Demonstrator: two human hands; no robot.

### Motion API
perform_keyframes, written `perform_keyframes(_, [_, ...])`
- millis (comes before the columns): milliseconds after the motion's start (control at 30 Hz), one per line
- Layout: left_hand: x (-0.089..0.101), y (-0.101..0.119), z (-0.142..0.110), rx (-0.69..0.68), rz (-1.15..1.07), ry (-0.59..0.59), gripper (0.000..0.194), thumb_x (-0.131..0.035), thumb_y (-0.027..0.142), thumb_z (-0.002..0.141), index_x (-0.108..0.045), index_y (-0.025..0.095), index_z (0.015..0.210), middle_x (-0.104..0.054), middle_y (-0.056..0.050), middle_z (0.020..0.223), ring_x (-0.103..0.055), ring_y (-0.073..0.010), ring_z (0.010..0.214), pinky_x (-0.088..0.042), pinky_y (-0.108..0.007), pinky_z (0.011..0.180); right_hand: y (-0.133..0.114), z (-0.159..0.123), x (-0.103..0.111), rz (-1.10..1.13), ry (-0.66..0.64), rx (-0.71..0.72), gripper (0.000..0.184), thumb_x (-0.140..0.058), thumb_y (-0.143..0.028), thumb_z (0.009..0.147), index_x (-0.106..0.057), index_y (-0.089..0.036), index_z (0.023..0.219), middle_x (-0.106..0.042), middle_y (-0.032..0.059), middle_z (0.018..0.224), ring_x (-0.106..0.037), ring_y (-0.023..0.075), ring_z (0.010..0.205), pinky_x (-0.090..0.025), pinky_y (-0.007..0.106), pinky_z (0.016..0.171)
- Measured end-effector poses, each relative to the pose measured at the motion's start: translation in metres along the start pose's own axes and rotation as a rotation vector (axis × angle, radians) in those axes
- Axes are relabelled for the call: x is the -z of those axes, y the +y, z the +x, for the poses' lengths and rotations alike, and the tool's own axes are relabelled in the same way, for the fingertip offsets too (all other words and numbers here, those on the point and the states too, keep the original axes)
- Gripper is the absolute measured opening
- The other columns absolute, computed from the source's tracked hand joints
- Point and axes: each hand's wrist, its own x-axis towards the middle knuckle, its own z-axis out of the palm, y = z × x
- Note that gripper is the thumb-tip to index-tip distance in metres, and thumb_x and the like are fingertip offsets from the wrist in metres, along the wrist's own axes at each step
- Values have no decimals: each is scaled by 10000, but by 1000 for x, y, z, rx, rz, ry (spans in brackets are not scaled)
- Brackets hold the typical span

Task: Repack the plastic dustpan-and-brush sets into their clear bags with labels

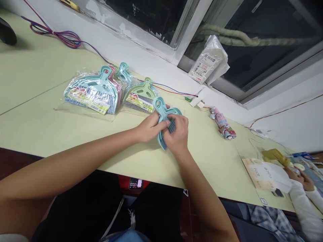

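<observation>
A small blue dustpan-and-brush set is held upright on the pale green table, handle pointing up. My left hand grips its left side with thumb and fingers closed on it. My right hand is curled round its right side, fingers pressed over the dark brush bristles. To the left lie packaged sets in clear plastic: a blue one on top of others and a green one.
A red and blue cable runs along the wall at the back. A plastic-bagged parcel leans on the window sill. A wrapped bundle lies right of my hands. Another person's hand and a tissue pack are at far right.
</observation>
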Motion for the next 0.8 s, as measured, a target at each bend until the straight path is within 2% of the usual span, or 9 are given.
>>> perform_keyframes(100, [0, -8, 0, -57, 35, -21, 438, -525, 401, 1002, -544, 207, 1394, -582, -116, 1477, -478, -312, 1444, -338, -460, 1241, 2, 2, 1, -8, 5, -7, 99, -582, -309, 925, -552, -256, 1002, -668, 74, 995, -594, 281, 1035, -506, 461, 924])
perform_keyframes(300, [1, -13, 1, -74, -11, -28, 373, -475, 405, 1038, -571, 190, 1328, -628, -116, 1387, -552, -279, 1341, -398, -457, 1188, 1, 10, 10, -100, -28, -1, 148, -607, -318, 866, -476, -260, 904, -634, 35, 885, -617, 259, 923, -476, 462, 929])
perform_keyframes(400, [1, -9, 3, -44, -79, -38, 419, -507, 390, 1014, -552, 178, 1373, -576, -136, 1461, -488, -293, 1421, -358, -469, 1219, -2, 10, 14, -80, -84, -68, 174, -613, -319, 836, -457, -261, 886, -627, 22, 866, -615, 247, 882, -477, 441, 902])
perform_keyframes(500, [2, -6, 6, 25, -223, -50, 447, -557, 340, 965, -550, 199, 1389, -551, -124, 1497, -479, -301, 1435, -377, -477, 1205, -7, 10, 17, -42, -125, -133, 197, -624, -308, 805, -449, -261, 882, -621, 4, 858, -609, 232, 861, -479, 417, 877])
perform_keyframes(600, [3, -5, 9, 46, -329, -63, 401, -595, 272, 893, -607, 204, 1288, -625, -103, 1393, -555, -299, 1343, -416, -484, 1166, -10, 10, 19, 31, -152, -195, 223, -643, -308, 785, -445, -260, 878, -619, -15, 856, -608, 217, 849, -475, 396, 858])
perform_keyframes(800, [4, -6, 11, 77, -289, -58, 335, -595, 282, 867, -654, 201, 1187, -676, -77, 1254, -586, -299, 1267, -419, -481, 1146, -5, 12, 16, 369, -187, -395, 335, -702, -293, 740, -420, -267, 920, -601, -45, 851, -598, 165, 800, -485, 324, 791])
